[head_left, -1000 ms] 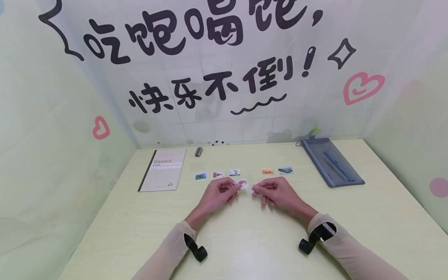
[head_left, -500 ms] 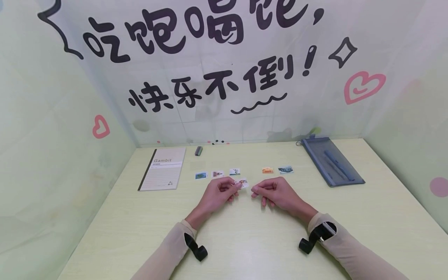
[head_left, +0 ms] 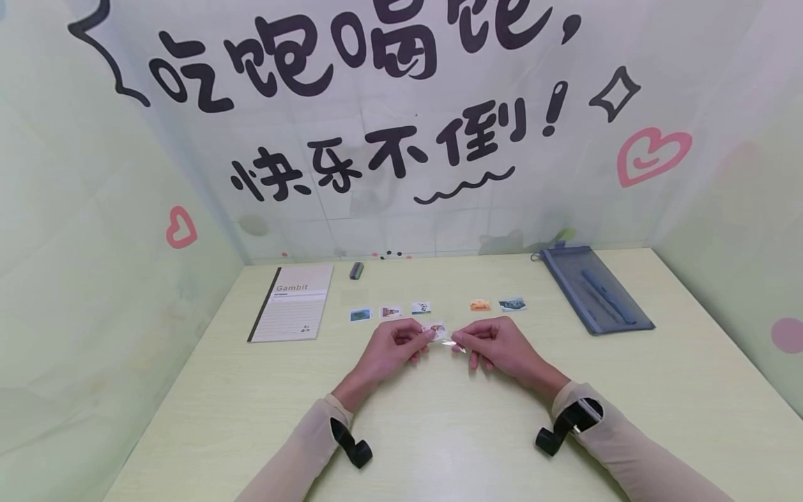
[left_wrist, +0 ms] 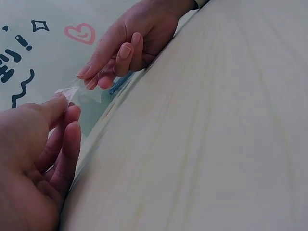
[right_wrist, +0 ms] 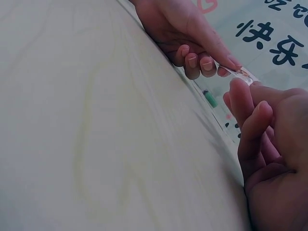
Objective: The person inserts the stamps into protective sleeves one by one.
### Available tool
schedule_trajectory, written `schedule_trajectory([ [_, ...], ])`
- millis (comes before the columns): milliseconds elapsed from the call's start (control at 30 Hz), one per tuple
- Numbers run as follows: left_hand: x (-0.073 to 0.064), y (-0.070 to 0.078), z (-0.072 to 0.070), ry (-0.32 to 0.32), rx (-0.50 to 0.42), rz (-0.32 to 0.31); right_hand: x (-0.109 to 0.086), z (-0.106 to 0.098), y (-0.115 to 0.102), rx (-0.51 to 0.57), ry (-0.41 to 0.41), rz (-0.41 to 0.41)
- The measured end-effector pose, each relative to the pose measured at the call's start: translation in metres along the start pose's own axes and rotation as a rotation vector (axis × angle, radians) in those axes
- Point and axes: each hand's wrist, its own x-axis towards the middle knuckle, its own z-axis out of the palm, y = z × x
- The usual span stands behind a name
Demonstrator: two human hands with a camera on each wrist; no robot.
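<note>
My left hand [head_left: 390, 348] pinches a small white-bordered postage stamp [head_left: 436, 330] with a reddish picture between thumb and forefinger. To its right, the thumb and forefinger of my right hand [head_left: 505, 346] pinch a clear plastic film [head_left: 454, 344]. In the left wrist view the see-through film [left_wrist: 89, 90] spans the small gap between the two hands. Whether the stamp lies inside the film or only touches it, I cannot tell. Behind the hands lie a blue-green stamp [head_left: 360, 315], a brownish stamp [head_left: 390, 312], a panda stamp [head_left: 421, 307], an orange stamp [head_left: 479, 305] and a blue stamp [head_left: 512, 304].
A Gambit notebook [head_left: 291, 307] lies at the back left of the pale table [head_left: 426, 432], with a small dark striped block [head_left: 356, 271] beside it. At the back right is a blue mesh zip pouch [head_left: 592, 289] with pens inside. Fabric walls enclose three sides.
The clear film now shows, catching light between the stamp and my right fingertips. The stamp has shifted very slightly right; both arms stay nearly still.
</note>
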Motion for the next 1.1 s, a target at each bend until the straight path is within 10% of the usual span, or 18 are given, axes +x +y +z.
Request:
schedule_trajectory([
  [1100,-0.0012,0.0004,-0.0008,-0.041,0.054,-0.001,0.0001,0.0006,0.0002,0.003,-0.012,-0.003],
])
